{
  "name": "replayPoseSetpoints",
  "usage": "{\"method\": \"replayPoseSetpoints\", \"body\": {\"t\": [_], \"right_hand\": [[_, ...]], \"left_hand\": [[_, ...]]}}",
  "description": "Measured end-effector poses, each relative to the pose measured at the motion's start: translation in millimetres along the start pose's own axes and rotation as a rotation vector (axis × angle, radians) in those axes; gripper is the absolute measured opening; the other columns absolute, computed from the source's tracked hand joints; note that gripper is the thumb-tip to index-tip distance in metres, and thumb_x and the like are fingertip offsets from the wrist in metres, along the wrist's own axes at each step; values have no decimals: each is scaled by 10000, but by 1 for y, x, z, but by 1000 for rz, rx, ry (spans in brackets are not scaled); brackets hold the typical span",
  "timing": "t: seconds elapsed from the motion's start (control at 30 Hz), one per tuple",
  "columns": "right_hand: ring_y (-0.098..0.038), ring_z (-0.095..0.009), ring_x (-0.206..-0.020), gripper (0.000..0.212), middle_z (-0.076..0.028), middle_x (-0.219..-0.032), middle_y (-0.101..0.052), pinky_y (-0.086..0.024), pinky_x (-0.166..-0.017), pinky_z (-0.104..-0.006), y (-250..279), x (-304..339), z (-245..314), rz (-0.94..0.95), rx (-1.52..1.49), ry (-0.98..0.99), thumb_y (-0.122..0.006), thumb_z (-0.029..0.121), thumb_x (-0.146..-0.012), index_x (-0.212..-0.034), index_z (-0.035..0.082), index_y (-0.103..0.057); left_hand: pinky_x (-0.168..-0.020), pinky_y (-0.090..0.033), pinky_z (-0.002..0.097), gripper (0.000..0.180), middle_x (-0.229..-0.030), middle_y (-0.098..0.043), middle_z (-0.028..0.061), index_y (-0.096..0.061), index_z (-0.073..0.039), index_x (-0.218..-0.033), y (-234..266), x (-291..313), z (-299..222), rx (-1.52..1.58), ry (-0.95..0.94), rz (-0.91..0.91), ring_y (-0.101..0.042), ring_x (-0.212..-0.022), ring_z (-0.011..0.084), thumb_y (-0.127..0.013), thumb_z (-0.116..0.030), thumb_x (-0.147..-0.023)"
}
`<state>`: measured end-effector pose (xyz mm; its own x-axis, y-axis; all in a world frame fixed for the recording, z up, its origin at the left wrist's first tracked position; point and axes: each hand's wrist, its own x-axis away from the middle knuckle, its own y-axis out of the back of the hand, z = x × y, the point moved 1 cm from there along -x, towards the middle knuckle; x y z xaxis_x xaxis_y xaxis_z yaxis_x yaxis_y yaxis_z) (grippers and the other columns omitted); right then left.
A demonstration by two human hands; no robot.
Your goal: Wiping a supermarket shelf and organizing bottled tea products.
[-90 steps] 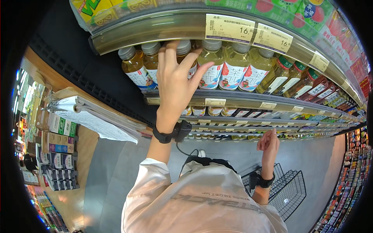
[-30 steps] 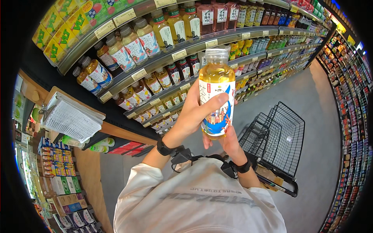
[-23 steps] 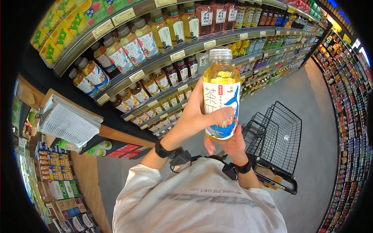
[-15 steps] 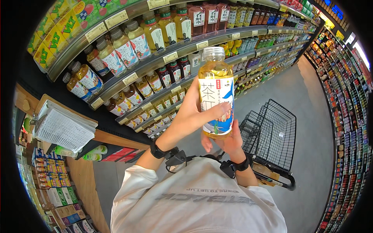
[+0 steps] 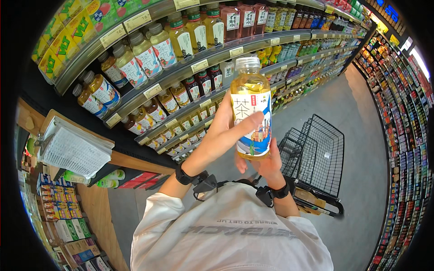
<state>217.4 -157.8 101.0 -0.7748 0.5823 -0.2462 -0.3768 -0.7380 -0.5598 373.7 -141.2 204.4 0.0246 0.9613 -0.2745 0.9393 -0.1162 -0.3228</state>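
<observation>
A clear plastic tea bottle (image 5: pixel 250 135) with a pale cap, amber drink and a white and blue label stands upright in front of me. My left hand (image 5: pixel 226 128) is wrapped round it from the left, the thumb lying across the label and the other fingers hidden behind. Under and behind the bottle's base, my right hand (image 5: pixel 266 165) has its fingers apart; whether it touches the bottle I cannot tell. Each wrist wears a black band. On the shelf to the left, bottles with similar labels (image 5: pixel 105 92) stand in a row.
Shelves of drinks (image 5: pixel 199 65) run along the left and far side. A black wire shopping cart (image 5: pixel 325 156) stands on the grey floor to the right. Papers on a clipboard (image 5: pixel 77 147) hang at the left. Another stocked shelf (image 5: pixel 402 149) lines the far right.
My left thumb has slid slightly up the label, uncovering more of its lower picture. The bottle stays in nearly the same place, and my right hand has barely moved.
</observation>
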Motion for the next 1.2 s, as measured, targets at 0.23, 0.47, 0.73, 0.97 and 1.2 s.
{"method": "replayPoseSetpoints", "body": {"t": [0.23, 0.47, 0.73, 0.97, 1.2], "right_hand": [[-587, -273, -656, 778, -161, -975, -659, -484, -597, -389, -2, -4, 6, -198, -45, -42, -246, 652, -1041, -1445, 20, -454], [-583, -276, -628, 720, -159, -979, -660, -493, -584, -396, 1, -9, -5, -193, -109, -60, -241, 603, -1068, -1457, 33, -448], [-582, -280, -617, 704, -165, -874, -639, -495, -574, -403, -1, -15, -10, -157, -86, -69, -231, 600, -1070, -1419, 33, -459], [-651, -271, -683, 639, -172, -962, -669, -535, -578, -370, 1, -21, -15, -76, -169, -31, -193, 523, -1106, -1400, 19, -452], [-582, -282, -617, 734, -154, -781, -613, -498, -575, -402, -5, -27, -17, -152, -77, -100, -191, 610, -1065, -1385, 20, -488]], "left_hand": [[-1044, -494, 389, 911, -1405, -531, 123, -215, -51, -1582, -4, 8, 1, -152, -178, -71, -562, -1254, 215, -812, -190, -908], [-1003, -530, 374, 907, -1358, -560, 152, -274, -7, -1517, 2, -2, 1, -310, -223, -136, -606, -1217, 220, -869, -161, -850], [-972, -551, 365, 914, -1299, -596, 181, -287, 38, -1459, 8, -3, -2, -310, -157, -214, -643, -1163, 235, -901, -170, -815], [-971, -550, 365, 933, -1279, -602, 187, -279, 46, -1461, 13, -5, -2, -302, -159, -211, -647, -1156, 239, -908, -174, -807], [-965, -550, 363, 942, -1281, -605, 184, -286, 44, -1466, 22, -5, -1, -330, -165, -220, -647, -1158, 239, -914, -169, -796]]}}
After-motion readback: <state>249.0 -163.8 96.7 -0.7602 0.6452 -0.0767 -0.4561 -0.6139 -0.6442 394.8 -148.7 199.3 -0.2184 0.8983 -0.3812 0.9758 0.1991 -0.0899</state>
